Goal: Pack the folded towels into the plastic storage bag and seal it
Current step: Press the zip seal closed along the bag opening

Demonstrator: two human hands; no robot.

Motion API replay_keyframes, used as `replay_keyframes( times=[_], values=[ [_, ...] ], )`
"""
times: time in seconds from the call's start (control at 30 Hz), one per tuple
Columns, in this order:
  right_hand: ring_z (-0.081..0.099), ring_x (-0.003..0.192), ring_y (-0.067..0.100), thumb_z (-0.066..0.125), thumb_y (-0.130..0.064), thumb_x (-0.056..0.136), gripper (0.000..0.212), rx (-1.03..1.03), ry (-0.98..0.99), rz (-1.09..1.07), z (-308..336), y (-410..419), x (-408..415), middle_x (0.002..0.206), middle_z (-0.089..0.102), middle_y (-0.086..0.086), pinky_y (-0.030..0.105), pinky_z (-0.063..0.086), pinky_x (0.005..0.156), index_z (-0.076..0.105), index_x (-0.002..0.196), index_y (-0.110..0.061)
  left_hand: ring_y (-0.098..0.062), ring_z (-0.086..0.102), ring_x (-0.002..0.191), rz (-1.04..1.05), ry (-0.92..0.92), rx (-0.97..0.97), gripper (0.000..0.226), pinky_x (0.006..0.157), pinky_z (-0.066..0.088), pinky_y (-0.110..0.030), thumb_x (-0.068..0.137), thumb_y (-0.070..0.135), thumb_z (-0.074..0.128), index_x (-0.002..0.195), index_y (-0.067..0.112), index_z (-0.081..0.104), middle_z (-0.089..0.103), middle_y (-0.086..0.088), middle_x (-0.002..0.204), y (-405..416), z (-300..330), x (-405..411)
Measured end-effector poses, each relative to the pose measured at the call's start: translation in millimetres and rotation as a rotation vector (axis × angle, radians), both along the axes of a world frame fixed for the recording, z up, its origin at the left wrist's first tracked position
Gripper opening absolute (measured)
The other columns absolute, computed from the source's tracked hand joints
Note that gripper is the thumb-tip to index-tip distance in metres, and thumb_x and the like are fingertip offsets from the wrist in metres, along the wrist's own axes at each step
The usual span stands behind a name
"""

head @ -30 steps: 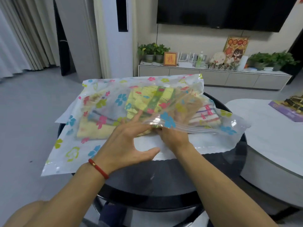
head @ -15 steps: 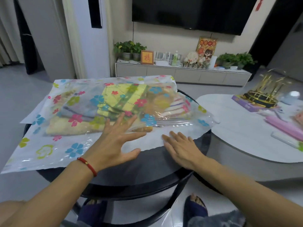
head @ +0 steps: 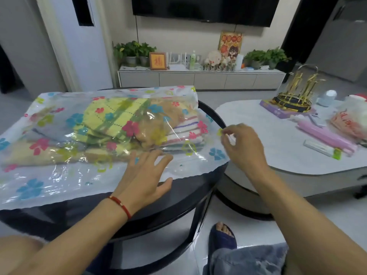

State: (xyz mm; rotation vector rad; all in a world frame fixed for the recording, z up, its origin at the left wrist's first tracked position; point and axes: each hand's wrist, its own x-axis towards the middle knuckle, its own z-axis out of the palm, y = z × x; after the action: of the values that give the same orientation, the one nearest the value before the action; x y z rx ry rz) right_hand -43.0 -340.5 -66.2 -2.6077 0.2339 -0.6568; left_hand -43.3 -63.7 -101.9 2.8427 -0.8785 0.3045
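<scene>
Your right hand (head: 241,144) has left the flap for the plastic storage bag's (head: 59,175) right corner, fingers pinching it. Left hand (head: 146,175) lies spread, pressing slick, limp film over soft folded towels (head: 119,124); grip the edges.

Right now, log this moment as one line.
towels: inside bag | left hand: flat on bag | right hand: pinching bag's right edge | seal: cannot tell

Round black table (head: 198,187); white marble table (head: 278,147) bearing gold rack (head: 296,92); wall television (head: 204,8); potted plants (head: 133,52) on white cabinet (head: 200,79).
</scene>
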Motion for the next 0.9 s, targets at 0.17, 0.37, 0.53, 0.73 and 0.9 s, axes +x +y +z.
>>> replay_keyframes(
  times=[0.17,0.37,0.53,0.73,0.9],
  values=[
    [0.076,0.068,0.027,0.063,-0.029,0.099,0.032,0.583,0.422,-0.120,-17,-48,34,0.084,0.078,0.012,0.033,0.063,0.061,0.076,0.105,0.000,-0.032,0.053,0.117,-0.247,-0.235,-0.179,0.040,0.105,0.041,-0.047,0.086,0.031,0.064,0.119,0.010,0.063,0.060,-0.011,0.123,-77,7,-9],
    [0.072,0.056,0.021,0.070,-0.017,0.085,0.013,1.023,0.656,0.010,-13,-63,32,0.072,0.073,0.009,0.032,0.059,0.062,0.070,0.094,-0.008,-0.031,0.049,0.115,-0.006,-0.144,-0.023,0.045,0.094,0.038,-0.045,0.090,0.044,0.054,0.127,0.019,0.055,0.060,-0.003,0.119,-173,21,0],
    [0.068,0.058,0.016,0.065,-0.022,0.093,0.010,1.031,0.713,0.077,-14,-66,18,0.077,0.073,0.005,0.023,0.050,0.048,0.070,0.095,-0.013,-0.027,0.056,0.097,-0.007,-0.237,-0.081,0.030,0.085,0.042,-0.041,0.086,0.038,0.059,0.111,0.022,0.066,0.066,0.001,0.103,-181,6,4],
    [0.072,0.071,0.021,0.055,-0.017,0.091,0.018,0.825,0.635,0.061,-14,-56,9,0.074,0.076,0.003,0.034,0.060,0.070,0.073,0.090,-0.012,-0.026,0.057,0.080,-0.097,-0.382,-0.085,0.023,0.070,0.043,-0.039,0.081,0.039,0.068,0.089,0.018,0.066,0.063,-0.001,0.085,-188,-2,12],
    [0.072,0.070,0.024,0.050,-0.008,0.086,0.028,0.841,0.553,-0.007,-14,-52,11,0.076,0.076,0.008,0.035,0.064,0.074,0.075,0.097,-0.001,-0.026,0.055,0.074,-0.085,-0.411,-0.123,0.012,0.064,0.039,-0.037,0.082,0.028,0.069,0.086,0.018,0.064,0.061,-0.001,0.081,-194,-2,14]
  ],
)
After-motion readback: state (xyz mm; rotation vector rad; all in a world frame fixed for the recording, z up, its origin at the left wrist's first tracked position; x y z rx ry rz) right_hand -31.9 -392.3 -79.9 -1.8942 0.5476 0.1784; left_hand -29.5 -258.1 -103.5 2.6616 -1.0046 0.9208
